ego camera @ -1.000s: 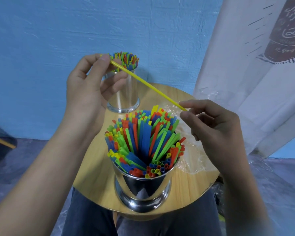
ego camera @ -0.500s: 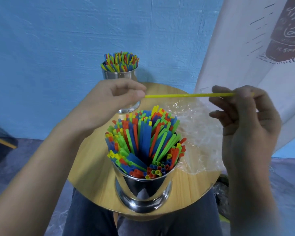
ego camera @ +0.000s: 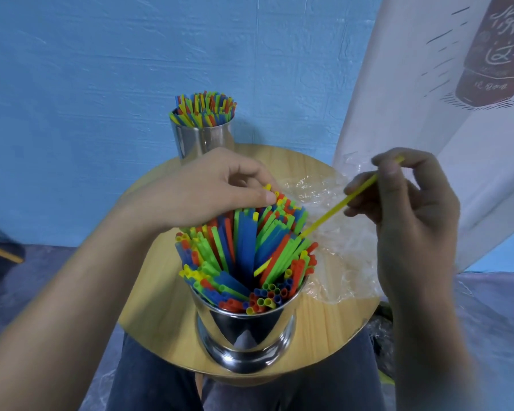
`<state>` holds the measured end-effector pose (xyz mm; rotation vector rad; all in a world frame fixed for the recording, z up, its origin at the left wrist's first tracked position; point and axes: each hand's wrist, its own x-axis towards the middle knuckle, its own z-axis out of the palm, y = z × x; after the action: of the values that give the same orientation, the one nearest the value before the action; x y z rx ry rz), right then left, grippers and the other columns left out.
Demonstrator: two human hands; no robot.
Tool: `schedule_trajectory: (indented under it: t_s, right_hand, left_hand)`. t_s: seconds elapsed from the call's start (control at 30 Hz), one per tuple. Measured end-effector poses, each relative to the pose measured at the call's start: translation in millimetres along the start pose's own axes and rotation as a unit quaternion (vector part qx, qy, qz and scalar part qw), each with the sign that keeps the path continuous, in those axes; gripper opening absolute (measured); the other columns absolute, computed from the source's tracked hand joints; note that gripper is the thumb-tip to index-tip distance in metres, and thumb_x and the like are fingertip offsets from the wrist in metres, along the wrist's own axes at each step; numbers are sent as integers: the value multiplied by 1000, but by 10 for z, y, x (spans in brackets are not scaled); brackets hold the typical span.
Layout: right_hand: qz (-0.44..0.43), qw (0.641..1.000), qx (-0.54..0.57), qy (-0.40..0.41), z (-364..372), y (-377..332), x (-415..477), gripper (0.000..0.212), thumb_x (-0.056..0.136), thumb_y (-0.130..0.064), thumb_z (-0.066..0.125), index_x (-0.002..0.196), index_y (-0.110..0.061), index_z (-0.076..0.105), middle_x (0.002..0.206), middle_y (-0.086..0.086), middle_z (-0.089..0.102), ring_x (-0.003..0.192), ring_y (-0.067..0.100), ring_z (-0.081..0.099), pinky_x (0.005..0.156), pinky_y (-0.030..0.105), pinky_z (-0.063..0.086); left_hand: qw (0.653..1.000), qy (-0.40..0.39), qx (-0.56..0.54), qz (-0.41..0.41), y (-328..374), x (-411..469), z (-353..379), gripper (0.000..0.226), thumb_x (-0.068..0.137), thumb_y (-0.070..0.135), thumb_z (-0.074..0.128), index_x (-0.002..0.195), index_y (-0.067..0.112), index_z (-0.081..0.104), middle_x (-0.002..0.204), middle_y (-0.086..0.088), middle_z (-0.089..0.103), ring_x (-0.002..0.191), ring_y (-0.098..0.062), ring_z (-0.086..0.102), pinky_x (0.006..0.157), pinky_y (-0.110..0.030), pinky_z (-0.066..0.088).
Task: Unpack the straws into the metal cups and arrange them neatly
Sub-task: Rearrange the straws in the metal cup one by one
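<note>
Right at the near edge of the round wooden table (ego camera: 161, 321) I see the near metal cup (ego camera: 247, 330), standing upright and packed with a fanned bundle of straws (ego camera: 244, 250) in blue, green, red and yellow. Below the table edge a pair of dark trousers (ego camera: 149, 378) shows.

My right hand (ego camera: 410, 209) is above the table's right side and pinches the yellow straw (ego camera: 339, 206) near its upper end, between thumb and curled fingers. That straw slants down to the left, and its lower end is pushed in among the straws of the near cup.

My left hand (ego camera: 208, 191) is at the far side of the same bundle, fingers curled down with the thumb touching the straw tips. I cannot tell whether it actually pinches any of them. The two hands are well apart.

A crumpled clear plastic wrapper (ego camera: 344, 262) lies on the table's right side, reaching its right edge, just beside the near cup.

At the far edge stands the far metal cup (ego camera: 202, 140), upright, with its own straw bundle (ego camera: 204, 109) filling it. Behind it is a blue wall (ego camera: 101, 69), with a white banner (ego camera: 457, 114) hanging at the right.
</note>
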<state>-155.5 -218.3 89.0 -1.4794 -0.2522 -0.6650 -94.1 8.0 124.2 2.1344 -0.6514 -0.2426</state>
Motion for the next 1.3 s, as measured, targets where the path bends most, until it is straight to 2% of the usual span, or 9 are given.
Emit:
schedule_trajectory:
  t_s: [0.17, 0.27, 0.33, 0.47, 0.63, 0.77, 0.9, 1.07, 1.3]
  right_hand:
    - [0, 992, -56, -111, 48, 60, -26, 14, 104, -8, 55, 106, -15, 67, 85, 4, 71, 74, 18, 67, 68, 31, 57]
    - [17, 986, -81, -147, 106, 80, -63, 14, 97, -13, 67, 106, -24, 71, 86, -6, 69, 77, 14, 65, 69, 26, 56]
    - [25, 986, -88, -141, 115, 85, -48, 16, 92, -17, 74, 105, -25, 70, 84, -6, 66, 76, 15, 65, 69, 33, 57]
    - [20, 979, -126, -159, 120, 137, -54, 9, 91, -28, 76, 92, -23, 68, 88, -8, 69, 81, 19, 65, 69, 43, 56]
    - [3, 966, -165, -197, 126, 185, -56, 16, 93, -47, 62, 86, -34, 69, 92, -9, 67, 89, 22, 65, 68, 37, 55]
    - [3, 967, -160, -197, 125, 198, -46, 21, 93, -46, 63, 87, -28, 71, 93, -7, 67, 88, 23, 66, 68, 42, 56]
    - [22, 971, -145, -189, 142, 178, -52, 12, 94, -45, 67, 96, -34, 70, 98, -12, 70, 87, 17, 68, 64, 28, 56]
    - [32, 974, -138, -174, 144, 189, -66, 14, 96, -34, 65, 109, -35, 70, 95, -11, 68, 77, 13, 66, 59, 23, 52]
    - [23, 992, -43, -112, 124, 143, -70, 18, 99, -12, 64, 106, -23, 76, 82, -1, 73, 63, 13, 58, 58, 22, 47]
  left_hand:
    - [999, 17, 20, 21, -9, 7, 15, 7, 93, 25, 72, 95, 19, 76, 87, -7, 73, 80, -16, 70, 78, -31, 55]
    - [997, 53, 19, 45, 12, 1, 17, 5, 95, 23, 71, 93, 19, 74, 88, -3, 74, 84, -15, 70, 78, -23, 53]
    - [993, 92, 5, 70, 27, 7, 11, 6, 96, 22, 71, 93, 17, 72, 91, -3, 73, 83, -12, 67, 79, -25, 51]
    - [976, 180, -42, 114, 48, 3, 37, 13, 93, 24, 68, 92, 11, 68, 92, -18, 72, 81, -42, 62, 69, -48, 48]
    - [927, 317, -128, 152, 42, -2, 8, 9, 99, 8, 62, 105, 12, 67, 84, -2, 74, 71, -10, 65, 67, -28, 52]
    - [875, 417, -173, 175, 15, -72, -81, 16, 102, 8, 56, 111, 16, 66, 85, 7, 73, 71, -14, 65, 66, -29, 51]
    - [831, 474, -241, 163, -41, -149, -118, 11, 104, 13, 55, 110, 16, 63, 92, 1, 70, 73, -16, 62, 68, -30, 52]
    - [790, 495, -337, 134, -128, -193, -128, 6, 104, 15, 56, 108, 15, 60, 98, -5, 66, 73, -16, 61, 72, -28, 52]
    - [826, 450, -331, 71, -126, -183, 74, 11, 103, 11, 60, 96, 18, 64, 82, 3, 72, 72, -16, 66, 71, -30, 55]
